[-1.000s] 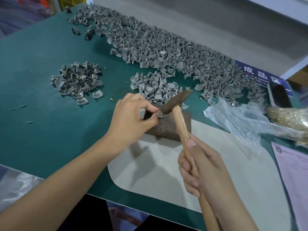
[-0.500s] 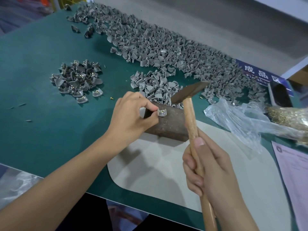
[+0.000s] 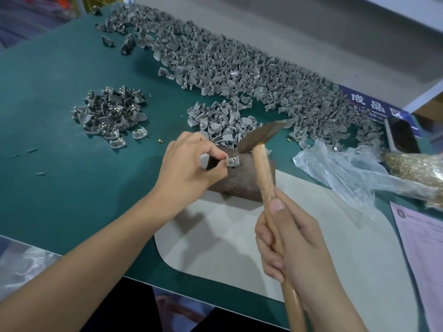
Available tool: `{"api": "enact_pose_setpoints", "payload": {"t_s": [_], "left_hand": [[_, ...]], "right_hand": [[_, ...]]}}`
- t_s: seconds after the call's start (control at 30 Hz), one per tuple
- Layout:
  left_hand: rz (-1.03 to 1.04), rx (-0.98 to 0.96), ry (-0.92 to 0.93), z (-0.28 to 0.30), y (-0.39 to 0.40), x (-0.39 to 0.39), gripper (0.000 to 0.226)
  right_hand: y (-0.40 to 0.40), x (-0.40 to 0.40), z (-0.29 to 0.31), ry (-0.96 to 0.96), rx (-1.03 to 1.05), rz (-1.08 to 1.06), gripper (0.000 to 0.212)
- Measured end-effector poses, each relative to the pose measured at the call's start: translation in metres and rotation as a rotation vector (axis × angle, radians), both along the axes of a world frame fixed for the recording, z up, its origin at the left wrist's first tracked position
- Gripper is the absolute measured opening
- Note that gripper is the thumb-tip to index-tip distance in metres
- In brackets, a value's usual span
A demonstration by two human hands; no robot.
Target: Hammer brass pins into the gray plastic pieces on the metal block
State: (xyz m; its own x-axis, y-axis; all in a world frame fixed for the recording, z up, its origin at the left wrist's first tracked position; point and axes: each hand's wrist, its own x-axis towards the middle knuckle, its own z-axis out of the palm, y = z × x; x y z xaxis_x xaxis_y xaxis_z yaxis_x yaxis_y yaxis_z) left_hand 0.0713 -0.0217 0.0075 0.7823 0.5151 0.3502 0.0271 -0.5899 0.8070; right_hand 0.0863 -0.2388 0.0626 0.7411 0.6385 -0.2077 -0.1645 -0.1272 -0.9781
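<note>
Gray piece pinched by your left hand at the block's far-left corner steadies it; right hand grips the hammer.

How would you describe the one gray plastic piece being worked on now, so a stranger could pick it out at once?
Find the brown metal block on the pale mat. On its top, the left hand pinches one gray plastic piece beneath the raised hammer. Unlike the heaped pieces behind, it sits alone on the block.
</note>
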Motion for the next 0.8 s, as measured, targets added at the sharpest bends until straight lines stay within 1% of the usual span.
{"api": "enact_pose_setpoints", "payload": {"t_s": [0.07,0.17,0.23,0.33,0.37,0.47,0.6,0.7,0.73,0.8], "left_hand": [[0.003,-0.004,-0.005,0.0001,0.0001,-0.0001,0.011],[-0.001,0.002,-0.004,0.0004,-0.0006,0.0002,0.012],[-0.002,0.009,-0.003,0.0004,-0.0005,0.0002,0.012],[0.000,-0.001,-0.007,0.0005,0.0000,-0.0003,0.011],[0.000,0.004,-0.004,0.0006,-0.0001,-0.0003,0.010],[-0.001,0.020,0.005,0.0010,-0.0009,-0.0002,0.011],[-0.002,0.001,-0.011,0.0002,0.0000,-0.0007,0.012],[-0.007,0.012,0.000,0.0004,-0.0003,-0.0005,0.013],[-0.008,0.008,-0.001,0.0012,-0.0009,-0.0007,0.012],[-0.003,0.015,-0.007,0.0018,-0.0010,-0.0004,0.003]], "right_hand": [[-0.0019,0.0019,0.0007,0.022,-0.031,0.028,0.031],[-0.0018,-0.0008,0.0013,-0.035,0.040,-0.019,0.036],[-0.0012,-0.0016,-0.0010,-0.055,0.070,-0.034,0.032],[-0.0039,0.0041,-0.0023,0.016,-0.018,0.014,0.031],[-0.0047,0.0042,-0.0013,0.017,-0.015,0.014,0.029],[-0.0044,0.0008,-0.0002,-0.069,0.054,-0.020,0.036],[-0.0037,0.0032,-0.0025,-0.025,-0.024,0.023,0.037],[-0.0031,-0.0012,-0.0039,-0.109,0.012,-0.018,0.040],[-0.0025,-0.0014,-0.0051,-0.111,0.005,-0.020,0.038],[-0.0024,0.0005,-0.0075,-0.057,-0.046,0.019,0.031]]}}
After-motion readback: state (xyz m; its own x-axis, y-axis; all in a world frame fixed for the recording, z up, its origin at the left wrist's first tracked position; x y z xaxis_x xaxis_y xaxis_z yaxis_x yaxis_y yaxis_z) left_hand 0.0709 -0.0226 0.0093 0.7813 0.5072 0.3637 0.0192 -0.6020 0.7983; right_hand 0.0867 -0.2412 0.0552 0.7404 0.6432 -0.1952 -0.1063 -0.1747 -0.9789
